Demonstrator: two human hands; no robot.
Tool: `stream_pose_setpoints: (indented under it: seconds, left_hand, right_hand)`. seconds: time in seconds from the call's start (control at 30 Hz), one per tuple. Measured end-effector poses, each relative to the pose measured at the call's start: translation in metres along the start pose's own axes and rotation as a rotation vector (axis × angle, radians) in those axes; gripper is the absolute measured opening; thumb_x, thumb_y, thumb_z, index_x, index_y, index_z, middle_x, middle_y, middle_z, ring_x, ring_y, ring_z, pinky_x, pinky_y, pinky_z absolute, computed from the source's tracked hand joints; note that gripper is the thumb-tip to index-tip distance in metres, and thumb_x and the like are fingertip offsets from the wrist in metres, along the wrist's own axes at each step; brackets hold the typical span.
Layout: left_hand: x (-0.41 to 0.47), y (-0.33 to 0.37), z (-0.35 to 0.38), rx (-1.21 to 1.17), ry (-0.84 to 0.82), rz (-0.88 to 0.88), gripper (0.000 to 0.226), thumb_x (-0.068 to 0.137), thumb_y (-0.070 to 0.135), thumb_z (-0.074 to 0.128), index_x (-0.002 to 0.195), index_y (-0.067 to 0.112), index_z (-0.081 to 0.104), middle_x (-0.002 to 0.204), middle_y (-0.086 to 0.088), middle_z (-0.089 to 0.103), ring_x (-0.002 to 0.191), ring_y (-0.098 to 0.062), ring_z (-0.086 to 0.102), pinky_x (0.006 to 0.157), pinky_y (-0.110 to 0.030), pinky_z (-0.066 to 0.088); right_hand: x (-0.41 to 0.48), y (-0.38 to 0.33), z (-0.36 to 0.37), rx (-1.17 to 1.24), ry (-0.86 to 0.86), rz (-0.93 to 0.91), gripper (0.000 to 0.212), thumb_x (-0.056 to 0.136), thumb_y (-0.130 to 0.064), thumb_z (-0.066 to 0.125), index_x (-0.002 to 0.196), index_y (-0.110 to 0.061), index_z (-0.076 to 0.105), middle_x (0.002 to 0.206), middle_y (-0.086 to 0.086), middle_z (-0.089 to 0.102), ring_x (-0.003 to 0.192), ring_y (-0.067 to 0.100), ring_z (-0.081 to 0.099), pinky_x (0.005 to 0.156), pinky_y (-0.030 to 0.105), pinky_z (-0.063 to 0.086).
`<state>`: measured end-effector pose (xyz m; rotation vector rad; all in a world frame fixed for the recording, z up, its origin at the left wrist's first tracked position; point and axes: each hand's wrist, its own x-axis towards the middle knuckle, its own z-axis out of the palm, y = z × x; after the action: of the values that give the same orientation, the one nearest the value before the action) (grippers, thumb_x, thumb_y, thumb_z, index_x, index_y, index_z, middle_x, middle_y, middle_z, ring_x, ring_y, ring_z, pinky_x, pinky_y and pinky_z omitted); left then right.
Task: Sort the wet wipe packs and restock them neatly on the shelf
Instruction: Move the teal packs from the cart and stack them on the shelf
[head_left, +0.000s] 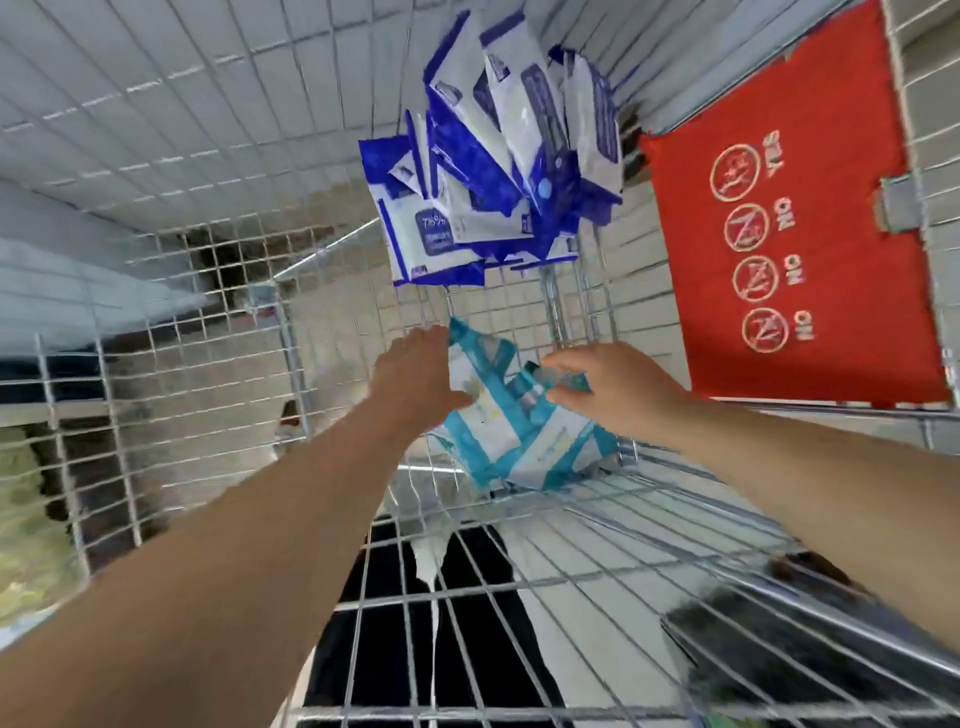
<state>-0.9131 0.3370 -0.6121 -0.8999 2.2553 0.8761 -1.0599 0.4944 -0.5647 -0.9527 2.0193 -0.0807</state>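
Several teal-and-white wet wipe packs (519, 436) lie bunched in the near corner of a wire shopping cart (218, 322). My left hand (415, 374) grips the left edge of this bunch, thumb across the front of a pack. From the right, my right hand (608, 387) curls its fingers over the top of a teal pack. A pile of blue-and-white wet wipe packs (493, 171) leans against the far end of the cart, apart from both hands. The image is blurred by motion.
A red plastic child-seat flap (779, 249) with round warning symbols hangs on the right side of the cart. Wire mesh walls close in on the left and at the far end. Tiled floor shows through the wire bottom (571, 561).
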Motion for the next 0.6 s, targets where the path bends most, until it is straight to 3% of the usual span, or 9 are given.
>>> stream_pose_setpoints:
  seconds: [0.07, 0.13, 0.27, 0.37, 0.47, 0.53, 0.6]
  left_hand:
    - [-0.001, -0.004, 0.004, -0.078, -0.008, -0.01, 0.063, 0.072, 0.034, 0.081, 0.117, 0.014, 0.042, 0.107, -0.002, 0.059, 0.094, -0.026, 0.059, 0.079, -0.039, 0.048]
    - [-0.006, -0.011, 0.004, -0.192, -0.035, -0.01, 0.055, 0.071, 0.026, 0.082, 0.11, 0.015, 0.045, 0.1, 0.002, 0.061, 0.087, -0.022, 0.059, 0.076, -0.037, 0.05]
    - [-0.02, -0.042, -0.012, -0.231, -0.098, -0.022, 0.039, 0.08, 0.021, 0.074, 0.117, 0.017, 0.063, 0.111, -0.006, 0.068, 0.095, -0.022, 0.062, 0.084, -0.039, 0.054]
    - [-0.032, -0.061, -0.027, -0.322, -0.092, -0.103, 0.038, 0.086, 0.019, 0.068, 0.123, 0.012, 0.06, 0.112, -0.007, 0.066, 0.079, -0.018, 0.061, 0.067, -0.03, 0.055]
    - [-0.037, -0.065, -0.032, -0.471, -0.013, -0.181, 0.04, 0.09, 0.023, 0.064, 0.126, 0.008, 0.055, 0.104, -0.006, 0.064, 0.068, -0.014, 0.058, 0.054, -0.024, 0.048]
    - [-0.035, -0.061, -0.031, -0.55, 0.032, -0.209, 0.037, 0.092, 0.025, 0.062, 0.123, 0.007, 0.055, 0.091, 0.0, 0.062, 0.069, -0.015, 0.058, 0.054, -0.024, 0.047]
    - [-0.031, -0.057, -0.028, -0.597, 0.057, -0.222, 0.035, 0.093, 0.025, 0.06, 0.122, 0.007, 0.055, 0.092, -0.001, 0.063, 0.071, -0.015, 0.058, 0.057, -0.024, 0.047]
  right_hand:
    - [0.002, 0.003, 0.009, 0.021, -0.004, 0.015, 0.038, 0.086, -0.03, 0.067, 0.123, -0.024, 0.062, 0.116, 0.0, 0.068, 0.104, 0.019, 0.062, 0.09, 0.04, 0.049]
    - [0.002, 0.004, 0.016, 0.035, -0.003, 0.028, 0.037, 0.082, -0.027, 0.069, 0.119, -0.023, 0.063, 0.108, -0.002, 0.068, 0.096, 0.018, 0.062, 0.084, 0.04, 0.05]
    - [0.003, 0.006, 0.027, -0.021, -0.057, 0.056, 0.043, 0.078, -0.014, 0.07, 0.119, -0.021, 0.059, 0.107, -0.002, 0.066, 0.087, 0.016, 0.06, 0.074, 0.031, 0.049]
    - [0.004, 0.003, 0.03, -0.061, -0.158, 0.054, 0.032, 0.078, -0.013, 0.073, 0.109, -0.019, 0.069, 0.097, -0.004, 0.063, 0.073, 0.011, 0.055, 0.058, 0.019, 0.037]
    - [0.01, -0.003, 0.028, 0.064, -0.073, 0.026, 0.022, 0.081, -0.017, 0.073, 0.104, -0.015, 0.071, 0.101, 0.003, 0.062, 0.075, 0.012, 0.056, 0.06, 0.021, 0.037]
    - [0.017, -0.006, 0.027, 0.112, -0.029, 0.021, 0.022, 0.082, -0.017, 0.071, 0.104, -0.013, 0.07, 0.105, 0.007, 0.057, 0.083, 0.016, 0.054, 0.063, 0.026, 0.034]
    - [0.023, -0.007, 0.031, 0.124, -0.021, 0.038, 0.025, 0.082, -0.017, 0.07, 0.107, -0.013, 0.069, 0.102, 0.003, 0.054, 0.077, 0.01, 0.051, 0.06, 0.021, 0.034]
